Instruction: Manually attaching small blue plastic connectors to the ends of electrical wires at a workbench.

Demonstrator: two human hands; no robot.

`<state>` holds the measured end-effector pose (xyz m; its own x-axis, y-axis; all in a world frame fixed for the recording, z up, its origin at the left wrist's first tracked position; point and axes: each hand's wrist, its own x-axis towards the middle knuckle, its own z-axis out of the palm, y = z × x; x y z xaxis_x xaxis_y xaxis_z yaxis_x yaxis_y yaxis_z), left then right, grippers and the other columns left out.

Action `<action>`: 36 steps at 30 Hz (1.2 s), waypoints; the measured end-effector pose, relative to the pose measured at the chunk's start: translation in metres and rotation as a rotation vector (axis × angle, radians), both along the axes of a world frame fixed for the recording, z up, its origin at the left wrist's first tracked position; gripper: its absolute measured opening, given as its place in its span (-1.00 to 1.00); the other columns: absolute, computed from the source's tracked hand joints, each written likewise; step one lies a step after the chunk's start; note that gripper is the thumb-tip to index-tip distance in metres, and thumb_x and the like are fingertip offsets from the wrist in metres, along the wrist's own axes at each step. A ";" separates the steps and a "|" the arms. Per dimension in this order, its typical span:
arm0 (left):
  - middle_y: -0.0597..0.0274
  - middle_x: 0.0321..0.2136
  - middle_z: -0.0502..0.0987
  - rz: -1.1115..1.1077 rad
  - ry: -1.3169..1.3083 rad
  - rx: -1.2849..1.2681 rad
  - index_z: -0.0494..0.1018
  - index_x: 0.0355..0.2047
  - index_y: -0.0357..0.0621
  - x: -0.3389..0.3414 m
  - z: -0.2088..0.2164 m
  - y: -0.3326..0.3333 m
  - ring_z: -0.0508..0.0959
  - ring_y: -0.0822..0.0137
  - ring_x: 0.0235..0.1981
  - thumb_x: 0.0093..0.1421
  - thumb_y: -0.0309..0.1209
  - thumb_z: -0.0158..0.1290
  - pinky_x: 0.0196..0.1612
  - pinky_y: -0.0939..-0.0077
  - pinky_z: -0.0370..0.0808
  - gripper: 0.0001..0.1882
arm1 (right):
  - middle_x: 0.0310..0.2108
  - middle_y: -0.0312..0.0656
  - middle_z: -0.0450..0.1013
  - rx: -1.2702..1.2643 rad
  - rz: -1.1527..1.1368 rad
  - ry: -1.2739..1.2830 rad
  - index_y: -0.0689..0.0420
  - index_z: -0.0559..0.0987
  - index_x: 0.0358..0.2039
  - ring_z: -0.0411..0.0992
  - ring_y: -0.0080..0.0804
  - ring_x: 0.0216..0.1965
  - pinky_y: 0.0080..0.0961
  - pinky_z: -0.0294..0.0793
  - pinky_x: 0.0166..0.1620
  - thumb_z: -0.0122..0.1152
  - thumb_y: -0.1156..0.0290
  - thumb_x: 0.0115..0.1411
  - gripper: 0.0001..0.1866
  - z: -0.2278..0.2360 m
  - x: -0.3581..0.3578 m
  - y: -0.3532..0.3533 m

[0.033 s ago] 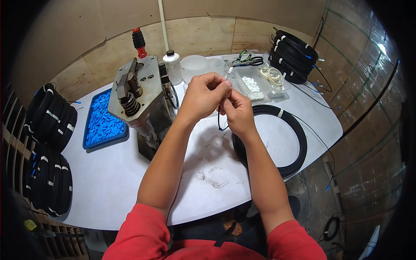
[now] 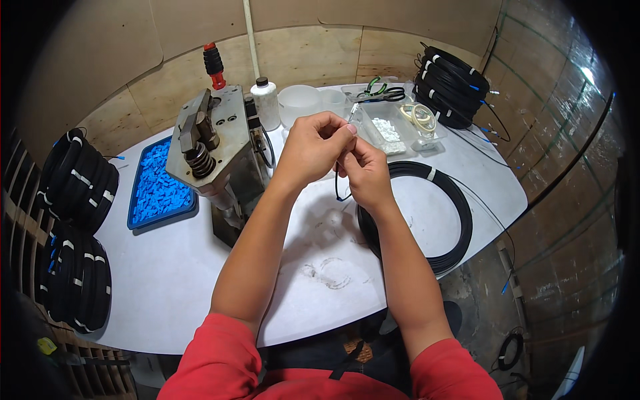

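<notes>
Black cable [image 2: 337,185] hangs in a short loop below the hands, over the white surface [image 2: 180,287]. L hand [image 2: 310,148]: fingers closed in a pinch on the cable, w/ a small white tip [image 2: 354,111] poking up just past them. R hand [image 2: 368,176]: fingers curled shut on the cable too, right beside L; exact contact pts hidden. Black coil [image 2: 466,217] w/ white tie lies flat to R, partly behind R forearm. Metal press [image 2: 230,127] stands L of L hand; blue tray [image 2: 167,219] w/ blue pcs [image 2: 160,183] beyond it. Clear tray [image 2: 390,111] w/ white pcs [image 2: 387,131] at back, R of center.
</notes>
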<state>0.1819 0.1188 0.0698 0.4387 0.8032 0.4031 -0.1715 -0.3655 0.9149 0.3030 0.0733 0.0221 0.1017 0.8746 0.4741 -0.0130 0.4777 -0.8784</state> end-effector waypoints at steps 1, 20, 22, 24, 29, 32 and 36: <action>0.20 -0.62 0.52 -0.006 -0.006 -0.005 0.47 -0.43 -0.39 0.000 0.000 0.000 0.47 0.49 -0.67 0.19 -0.43 0.09 -0.64 0.57 0.42 -0.80 | -0.52 -0.37 0.44 0.000 -0.004 -0.003 0.21 0.52 -0.38 0.36 -0.66 -0.50 -0.66 0.38 -0.39 0.06 0.46 0.27 -0.87 0.000 0.000 0.000; 0.22 -0.61 0.52 0.018 0.032 -0.016 0.48 -0.44 -0.37 0.004 -0.001 -0.002 0.47 0.50 -0.66 0.18 -0.40 0.11 -0.64 0.59 0.45 -0.79 | -0.55 -0.39 0.40 -0.003 -0.018 0.022 0.22 0.48 -0.42 0.31 -0.72 -0.50 -0.70 0.33 -0.42 0.01 0.52 0.24 -0.89 -0.002 -0.002 0.001; 0.23 -0.60 0.52 0.032 0.033 0.000 0.48 -0.44 -0.36 0.005 -0.004 0.000 0.47 0.52 -0.65 0.17 -0.40 0.11 -0.62 0.60 0.44 -0.79 | -0.55 -0.40 0.40 -0.008 -0.027 0.014 0.22 0.47 -0.44 0.31 -0.73 -0.51 -0.70 0.32 -0.43 0.02 0.52 0.23 -0.88 -0.004 -0.002 0.003; 0.25 -0.60 0.52 0.045 0.035 0.016 0.48 -0.44 -0.36 0.005 -0.006 0.001 0.46 0.53 -0.63 0.17 -0.39 0.12 -0.60 0.60 0.44 -0.79 | -0.56 -0.40 0.40 -0.007 -0.042 -0.006 0.22 0.46 -0.45 0.31 -0.73 -0.51 -0.70 0.32 -0.43 0.03 0.52 0.24 -0.88 -0.004 -0.002 0.003; 0.26 -0.60 0.51 0.041 0.040 0.014 0.48 -0.43 -0.35 0.006 -0.006 0.002 0.46 0.54 -0.62 0.16 -0.39 0.12 -0.59 0.60 0.44 -0.79 | -0.57 -0.40 0.39 -0.010 -0.050 0.000 0.23 0.46 -0.47 0.30 -0.74 -0.52 -0.70 0.32 -0.44 0.03 0.51 0.24 -0.86 -0.004 -0.002 0.003; 0.24 -0.60 0.51 0.021 0.029 -0.006 0.47 -0.44 -0.36 0.005 -0.005 0.001 0.47 0.52 -0.63 0.16 -0.40 0.11 -0.60 0.59 0.46 -0.79 | -0.57 -0.40 0.40 -0.009 -0.042 0.011 0.23 0.46 -0.47 0.30 -0.73 -0.52 -0.69 0.32 -0.43 0.03 0.50 0.25 -0.85 -0.003 -0.003 0.002; 0.21 -0.60 0.51 0.007 0.019 -0.008 0.46 -0.44 -0.37 0.003 -0.002 0.001 0.47 0.50 -0.65 0.17 -0.43 0.09 -0.60 0.57 0.48 -0.81 | -0.57 -0.40 0.39 -0.016 -0.034 0.021 0.23 0.48 -0.45 0.29 -0.73 -0.52 -0.70 0.30 -0.43 0.04 0.46 0.27 -0.83 -0.001 -0.003 0.001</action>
<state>0.1845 0.1199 0.0676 0.4407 0.8092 0.3886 -0.1520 -0.3594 0.9207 0.2998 0.0743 0.0209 0.1414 0.8777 0.4578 -0.0149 0.4643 -0.8856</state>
